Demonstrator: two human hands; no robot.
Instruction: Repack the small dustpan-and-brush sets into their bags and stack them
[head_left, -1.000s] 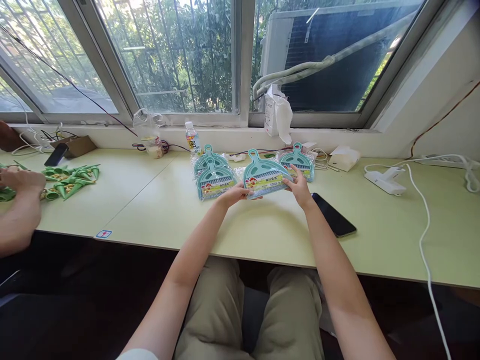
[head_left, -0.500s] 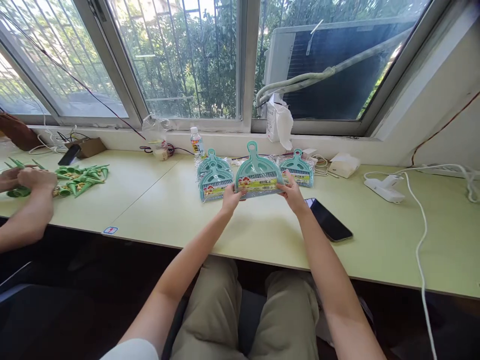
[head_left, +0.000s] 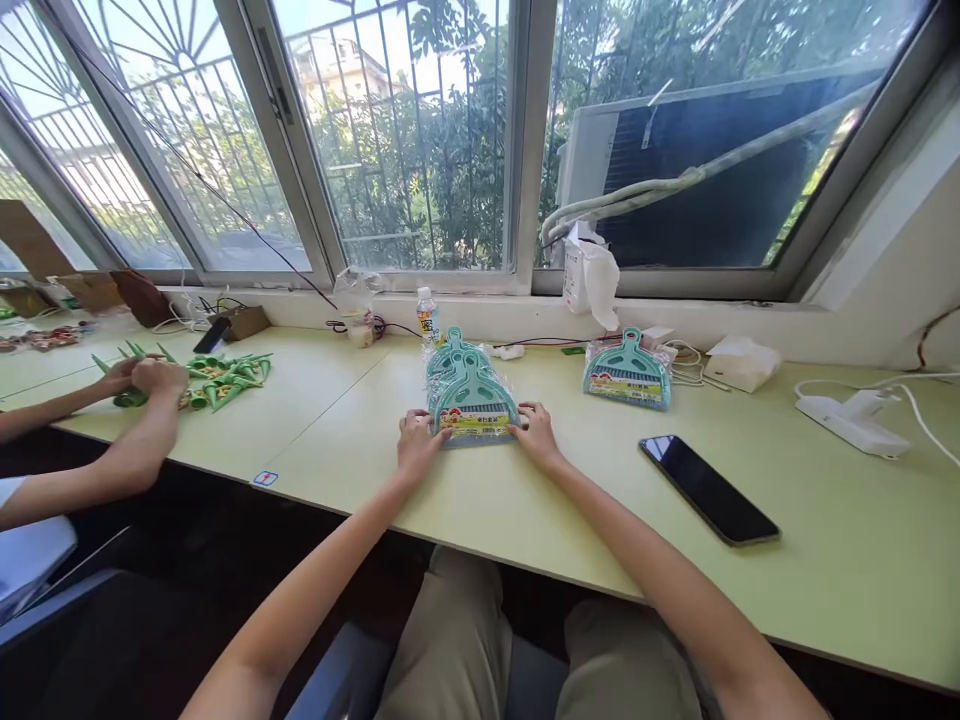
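Observation:
A mint-green dustpan set (head_left: 474, 405) in clear wrap, with a yellow label across it, is held at its two lower corners. My left hand (head_left: 418, 440) grips its left corner, fingers curled and thumb on the front. On the opposite corner my right hand (head_left: 536, 432) is closed in the same way. The set lies at the front of a row of similar wrapped dustpans (head_left: 454, 345), overlapping those behind it. Farther right another wrapped dustpan set (head_left: 628, 372) lies by itself on the table (head_left: 570, 520).
A black phone (head_left: 709, 490) lies right of my hands. A bottle (head_left: 427, 315) and a tissue pack (head_left: 589, 275) stand by the window. A white power strip (head_left: 853, 420) is at far right. At left, another person's hands (head_left: 154, 378) handle green cone-shaped pieces (head_left: 225, 380).
Both hands have moved left with the dustpan set, from between the two groups onto the front of the left stack. The camera view has shifted left too.

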